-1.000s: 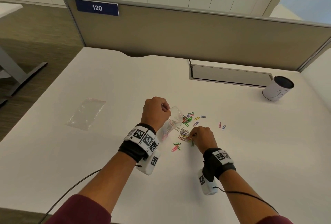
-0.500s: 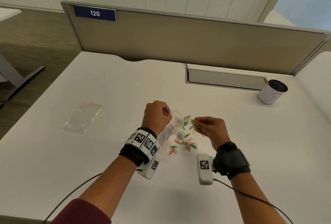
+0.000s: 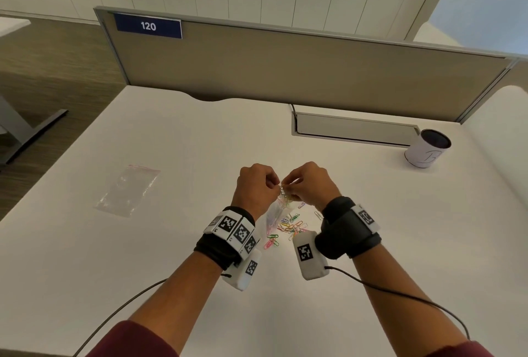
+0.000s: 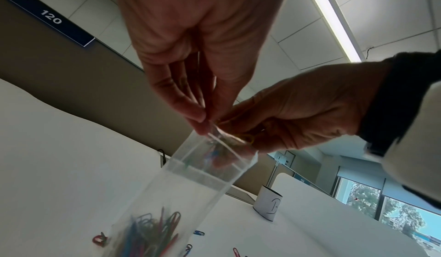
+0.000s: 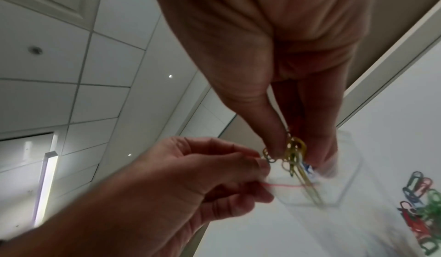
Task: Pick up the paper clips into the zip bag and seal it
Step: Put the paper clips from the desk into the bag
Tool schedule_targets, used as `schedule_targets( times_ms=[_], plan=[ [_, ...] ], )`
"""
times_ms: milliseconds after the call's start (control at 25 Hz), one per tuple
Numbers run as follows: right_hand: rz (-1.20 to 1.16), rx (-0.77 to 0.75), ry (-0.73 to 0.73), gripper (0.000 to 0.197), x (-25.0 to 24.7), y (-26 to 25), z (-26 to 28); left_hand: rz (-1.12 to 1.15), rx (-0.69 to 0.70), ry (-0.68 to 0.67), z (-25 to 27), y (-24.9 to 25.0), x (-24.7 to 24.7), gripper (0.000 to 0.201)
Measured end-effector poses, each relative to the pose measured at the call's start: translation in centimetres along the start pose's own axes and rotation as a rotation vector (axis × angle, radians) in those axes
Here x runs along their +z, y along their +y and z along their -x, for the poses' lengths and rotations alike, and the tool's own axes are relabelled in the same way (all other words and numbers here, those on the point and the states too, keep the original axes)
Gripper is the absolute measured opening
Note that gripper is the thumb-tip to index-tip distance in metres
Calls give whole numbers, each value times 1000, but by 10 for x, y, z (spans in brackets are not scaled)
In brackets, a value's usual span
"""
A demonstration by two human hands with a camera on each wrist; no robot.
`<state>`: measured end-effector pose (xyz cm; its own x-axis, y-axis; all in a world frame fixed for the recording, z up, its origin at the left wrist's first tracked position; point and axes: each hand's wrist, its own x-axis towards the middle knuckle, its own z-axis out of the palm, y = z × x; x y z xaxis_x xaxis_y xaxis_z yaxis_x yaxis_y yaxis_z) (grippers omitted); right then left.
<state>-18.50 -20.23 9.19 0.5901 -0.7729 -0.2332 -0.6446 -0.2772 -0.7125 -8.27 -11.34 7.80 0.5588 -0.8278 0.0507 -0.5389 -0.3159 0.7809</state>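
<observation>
My left hand pinches the top edge of a clear zip bag, which hangs upright above the white desk with its mouth open. Coloured paper clips lie in the bag's bottom. My right hand pinches a small bunch of paper clips at the bag's mouth, their lower ends inside it. More loose paper clips lie scattered on the desk under my hands.
A second, flat zip bag lies on the desk to the left. A white cup stands at the back right beside a cable tray. A beige divider panel closes the desk's far edge.
My right hand picked a bunch of clips from the pile, rose and moved left to the bag's mouth. My left hand lifted the bag a little higher.
</observation>
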Motion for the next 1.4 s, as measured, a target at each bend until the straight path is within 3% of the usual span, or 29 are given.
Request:
schedule_targets(
  times_ms=[240,360,480,560,640,720,880,1000,1160,1280,1400],
  plan=[
    [116,-98,-39,23,14,0,-2,3,-39,29,0,-10,-7,10],
    [3,-249,139,21,12,-1,4,-2,-56,49,1,-15,-12,7],
    [-73,-192,283,14,10,30,8,4,-70,84,0,-21,-19,6],
    [46,-15,209,26,20,68,7,16,-74,107,-1,-24,-25,6],
    [176,183,28,45,38,100,5,16,-71,111,-3,-27,-28,6],
    [207,252,-57,54,59,116,3,11,-66,110,-2,-28,-30,6],
    [171,121,31,48,86,111,-6,-4,-80,110,-1,-35,-31,6],
    [186,2,89,60,82,98,-17,-5,-97,110,3,-39,-33,6],
    [417,-49,-230,89,68,88,-38,-21,-114,106,5,-42,-33,6],
    [522,-98,-335,77,67,92,-48,-25,-115,104,6,-40,-31,6],
    [500,-159,-219,53,72,98,-48,-28,-119,103,6,-39,-29,6]
  ],
)
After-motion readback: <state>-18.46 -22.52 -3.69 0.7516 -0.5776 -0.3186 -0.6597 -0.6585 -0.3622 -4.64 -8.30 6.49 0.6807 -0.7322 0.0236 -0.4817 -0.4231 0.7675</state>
